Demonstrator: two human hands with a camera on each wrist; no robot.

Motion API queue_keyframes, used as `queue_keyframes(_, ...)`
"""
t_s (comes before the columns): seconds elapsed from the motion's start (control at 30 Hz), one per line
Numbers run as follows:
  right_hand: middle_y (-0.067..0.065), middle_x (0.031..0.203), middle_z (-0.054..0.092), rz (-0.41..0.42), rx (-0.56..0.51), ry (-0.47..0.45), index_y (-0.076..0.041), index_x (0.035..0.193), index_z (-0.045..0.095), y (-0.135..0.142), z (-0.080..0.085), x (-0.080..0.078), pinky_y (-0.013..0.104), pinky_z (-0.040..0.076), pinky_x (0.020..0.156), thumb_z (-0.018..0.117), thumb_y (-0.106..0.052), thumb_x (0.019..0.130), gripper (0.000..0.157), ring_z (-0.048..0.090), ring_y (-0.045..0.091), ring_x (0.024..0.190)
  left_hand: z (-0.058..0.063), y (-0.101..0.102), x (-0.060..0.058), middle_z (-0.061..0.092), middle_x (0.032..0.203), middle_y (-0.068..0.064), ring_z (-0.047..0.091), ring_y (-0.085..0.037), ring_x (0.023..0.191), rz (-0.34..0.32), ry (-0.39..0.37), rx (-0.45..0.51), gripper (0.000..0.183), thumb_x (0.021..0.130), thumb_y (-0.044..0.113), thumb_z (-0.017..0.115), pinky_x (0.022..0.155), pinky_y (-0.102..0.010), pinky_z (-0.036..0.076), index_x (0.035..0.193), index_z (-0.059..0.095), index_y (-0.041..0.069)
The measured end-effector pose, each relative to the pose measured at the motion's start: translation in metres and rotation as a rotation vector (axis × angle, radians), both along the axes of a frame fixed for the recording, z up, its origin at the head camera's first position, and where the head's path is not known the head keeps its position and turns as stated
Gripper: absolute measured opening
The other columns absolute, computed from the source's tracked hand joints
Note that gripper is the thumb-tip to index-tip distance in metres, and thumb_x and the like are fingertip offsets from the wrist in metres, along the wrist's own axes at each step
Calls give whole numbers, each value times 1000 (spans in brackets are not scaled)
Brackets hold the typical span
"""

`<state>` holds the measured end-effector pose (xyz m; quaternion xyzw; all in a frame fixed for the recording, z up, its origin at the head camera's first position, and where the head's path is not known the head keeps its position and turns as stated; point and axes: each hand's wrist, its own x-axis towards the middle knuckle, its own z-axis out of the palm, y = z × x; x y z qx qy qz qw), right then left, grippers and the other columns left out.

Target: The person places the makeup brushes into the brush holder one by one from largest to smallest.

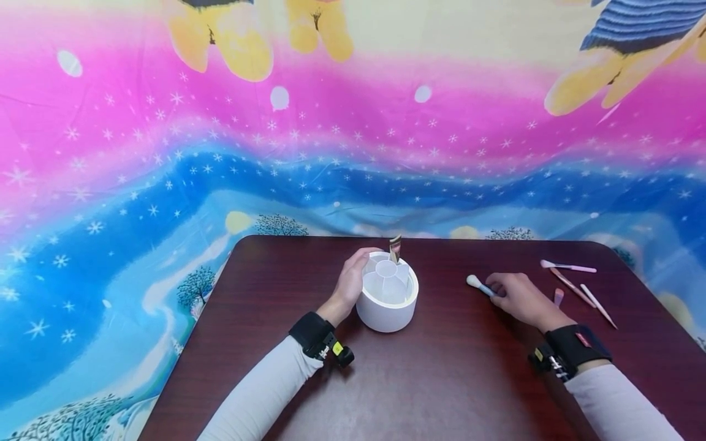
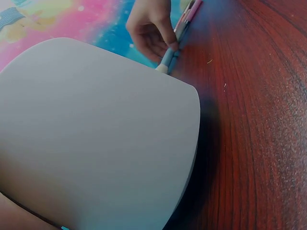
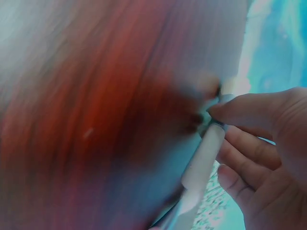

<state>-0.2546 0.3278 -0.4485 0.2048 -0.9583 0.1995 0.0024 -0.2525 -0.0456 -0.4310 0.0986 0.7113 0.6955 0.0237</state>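
My left hand [image 1: 350, 280] grips the side of a white round divided organizer [image 1: 386, 315] standing on the table, fingers at its far rim. The inside has a round centre cup and wedge compartments, and a shiny gold-toned piece [image 1: 395, 250] sticks up at the back. In the left wrist view the organizer's smooth wall [image 2: 96, 129] fills much of the picture. To the right, my right hand [image 1: 521, 297] pinches a makeup brush [image 1: 481, 285] with pale bristles and a blue handle, its head pointing left. Thumb and fingertips meet on it in the right wrist view, low over the table.
Beyond my right hand lie several more brushes: a pink one [image 1: 573, 267], a slim rose-brown one [image 1: 573, 288], a pale one [image 1: 599, 306] and a short pinkish tip [image 1: 559, 297]. The dark wooden table [image 1: 430, 380] ends at a patterned cloth backdrop [image 1: 342, 159].
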Motion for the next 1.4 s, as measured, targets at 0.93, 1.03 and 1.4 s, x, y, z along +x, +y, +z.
queue_keyframes(0.93,10,89,68,-12,-535,112,-2,97,63,-143,140,26,28,52,77,72,-11,82,19,67,22,86,-2,2,0,61,117,-7,55,-19,109,13,41,7,42,101,22,27,98,-38,37,126,55,2)
queue_keyframes(1.03,12,86,67,-18,-583,150,1,92,63,-157,147,29,25,52,76,72,-9,82,16,67,25,85,-2,2,-1,61,117,-8,54,-19,110,5,43,19,42,101,21,27,98,-37,37,126,55,2)
queue_keyframes(1.4,-1,82,65,83,-574,131,-15,89,64,-166,107,5,27,53,67,70,-26,85,13,66,8,77,-1,-1,2,60,117,-6,54,-18,109,9,29,1,42,100,21,27,98,-38,37,126,54,3)
